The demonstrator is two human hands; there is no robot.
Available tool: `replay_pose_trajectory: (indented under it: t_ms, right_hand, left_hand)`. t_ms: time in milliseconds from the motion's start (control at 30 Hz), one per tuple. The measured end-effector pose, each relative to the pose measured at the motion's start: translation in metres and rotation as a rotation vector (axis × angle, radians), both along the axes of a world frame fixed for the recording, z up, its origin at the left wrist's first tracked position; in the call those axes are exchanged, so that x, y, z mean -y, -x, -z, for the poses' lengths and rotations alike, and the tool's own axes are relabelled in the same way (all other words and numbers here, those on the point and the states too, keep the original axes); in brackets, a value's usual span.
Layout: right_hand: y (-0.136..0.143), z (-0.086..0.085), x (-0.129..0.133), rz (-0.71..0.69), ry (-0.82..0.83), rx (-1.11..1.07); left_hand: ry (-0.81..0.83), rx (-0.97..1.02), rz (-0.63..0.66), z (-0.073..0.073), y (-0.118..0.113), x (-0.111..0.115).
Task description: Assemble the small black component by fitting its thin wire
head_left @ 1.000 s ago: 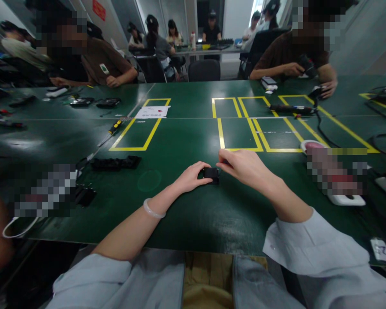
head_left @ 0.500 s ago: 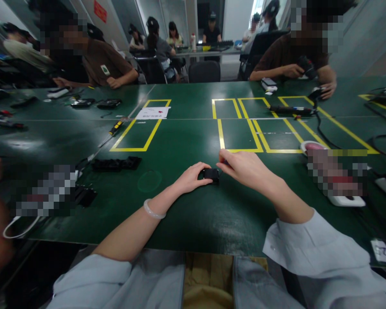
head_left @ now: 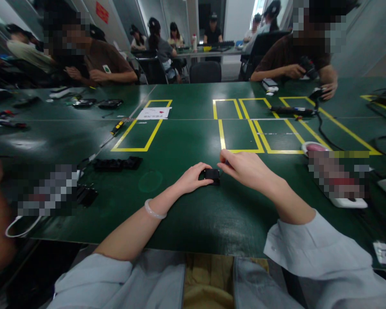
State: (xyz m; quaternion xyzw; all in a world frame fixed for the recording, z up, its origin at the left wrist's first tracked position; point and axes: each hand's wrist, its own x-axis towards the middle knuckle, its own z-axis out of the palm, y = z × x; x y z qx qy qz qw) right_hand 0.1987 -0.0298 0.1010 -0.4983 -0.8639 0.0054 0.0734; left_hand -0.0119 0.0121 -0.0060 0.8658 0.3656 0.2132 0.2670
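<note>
My left hand (head_left: 194,177) has its thumb and fingers around the left side of a small black box-shaped part (head_left: 211,174), which rests on the green table (head_left: 186,223). Just to the right of that part is my right hand (head_left: 239,165), its fingers pinched together. A thin dark sliver shows between those fingertips and the part, but most of what the fingers hold is hidden. Left of my hands lies a long black ridged part (head_left: 118,163).
Yellow tape frames (head_left: 242,151) mark the table ahead. A yellow-and-black screwdriver (head_left: 117,128) and a sheet of paper (head_left: 153,113) lie left of centre. At right lies a white-edged device (head_left: 350,202), partly blurred. Two people sit across, one holding a black tool (head_left: 308,67).
My hands and the black part stay in nearly the same place, with a slight shift of the whole view. The person across at left has raised their hands together.
</note>
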Motion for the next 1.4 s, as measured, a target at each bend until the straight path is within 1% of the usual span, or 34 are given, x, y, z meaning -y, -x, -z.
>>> replay_pose_trajectory:
  t_ms: [200,333,433,667,833,1000,1400]
  right_hand:
    - [0.0004,0.0021,-0.0010,0.001,-0.012,0.026]
    - [0.0012,0.0006,0.0020,-0.042,0.002,-0.013]
    - [0.0024,-0.0011,0.0037,-0.038,-0.001,-0.027]
    - [0.0041,-0.0046,0.0043,0.003,-0.008,0.070]
    - [0.0024,-0.0024,0.0024,0.007,-0.037,0.098]
    - [0.0005,0.0012,-0.0012,0.008,-0.038,0.076]
    - [-0.0016,0.0016,-0.0008,-0.008,0.001,0.026]
  left_hand:
    - [-0.009,0.003,0.001,0.0008,0.0000,-0.0007]
    - [-0.013,0.014,0.006,0.0012,0.0002,-0.0008]
    - [-0.014,0.011,0.008,0.0016,0.0002,-0.0011]
    - [-0.006,-0.009,0.005,0.0014,-0.0005,-0.0008]
    - [-0.011,-0.010,0.007,0.0026,-0.0007,-0.0013]
    - [-0.003,0.003,0.010,0.0026,-0.0010,-0.0015]
    - [-0.004,0.014,0.010,0.0034,-0.0008,-0.0023]
